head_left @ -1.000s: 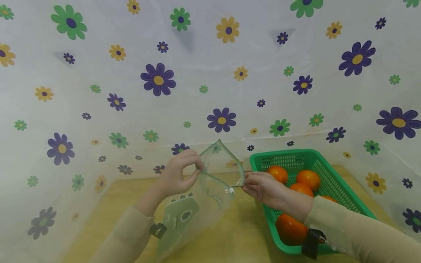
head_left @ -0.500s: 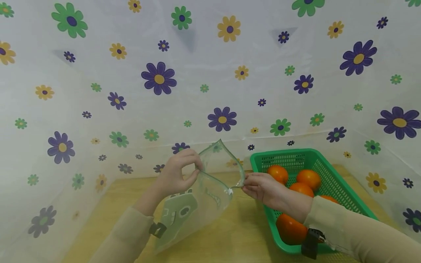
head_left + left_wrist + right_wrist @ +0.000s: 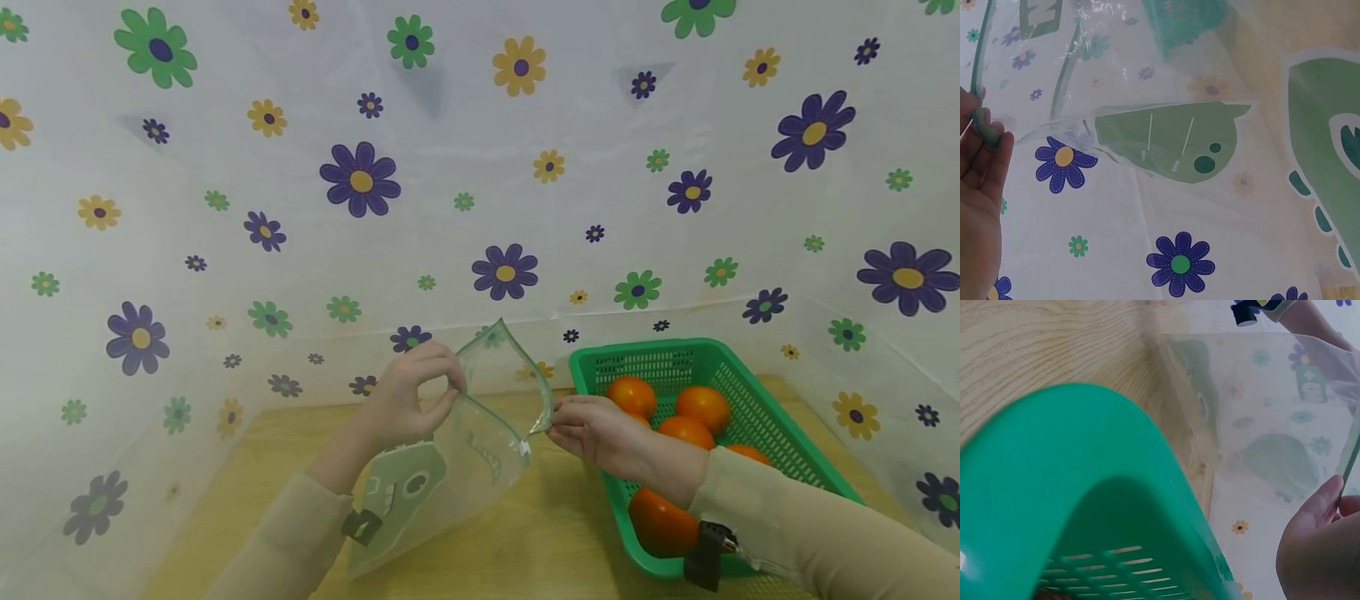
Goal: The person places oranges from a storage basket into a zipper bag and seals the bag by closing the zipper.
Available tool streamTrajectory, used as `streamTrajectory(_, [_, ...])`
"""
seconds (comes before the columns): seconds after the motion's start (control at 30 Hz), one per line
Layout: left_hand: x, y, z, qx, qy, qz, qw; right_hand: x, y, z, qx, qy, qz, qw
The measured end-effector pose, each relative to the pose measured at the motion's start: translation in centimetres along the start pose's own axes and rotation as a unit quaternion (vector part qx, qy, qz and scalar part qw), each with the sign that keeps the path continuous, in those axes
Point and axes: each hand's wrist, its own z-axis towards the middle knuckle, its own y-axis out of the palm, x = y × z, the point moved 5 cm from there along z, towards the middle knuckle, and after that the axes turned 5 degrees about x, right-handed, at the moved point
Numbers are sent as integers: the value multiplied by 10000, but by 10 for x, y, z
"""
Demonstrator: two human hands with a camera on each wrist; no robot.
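A clear plastic zip bag (image 3: 450,467) with green printed shapes hangs above the wooden table, its mouth pulled open. My left hand (image 3: 408,398) pinches the left side of the rim, and the left wrist view shows the green zip strip (image 3: 979,94) held between those fingers (image 3: 982,156). My right hand (image 3: 592,429) pinches the right side of the rim, just left of the green basket (image 3: 780,450). In the right wrist view the bag (image 3: 1272,419) spreads beyond the basket's corner (image 3: 1085,487), with my fingers (image 3: 1316,512) on its edge.
The green mesh basket holds several oranges (image 3: 705,408) at the right of the table (image 3: 555,533). White sheets printed with flowers (image 3: 360,179) wall in the back and both sides. A strap with a black clip sits on each wrist.
The bag's lower end has swung slightly left and up. Both hands stay in place, pinching the rim.
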Motion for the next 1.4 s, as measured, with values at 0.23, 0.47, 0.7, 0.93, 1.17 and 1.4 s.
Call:
streamTrajectory(0.23, [2, 3, 1, -118, -58, -7, 9999, -1, 0, -1, -16, 27, -58, 10000])
streamTrajectory(0.47, [4, 6, 3, -100, 144, -11, 9998, -1, 1, -2, -150, 75, -18, 9999])
streamTrajectory(0.7, [4, 9, 3, -171, 58, 11, 9998, -2, 1, -4, -171, 118, -62, 9998])
streamTrajectory(0.93, [4, 12, 2, -161, 138, 34, 9998, -2, 1, -4, -170, 142, -272, 9994])
streamTrajectory(1.17, [3, 14, 1, -234, 66, 46, 9997, -1, -4, -4, 1, 252, -534, 9983])
streamTrajectory(1.4, [4, 15, 1, -241, 93, 73, 9996, -3, -5, -5, 6, 292, -646, 9975])
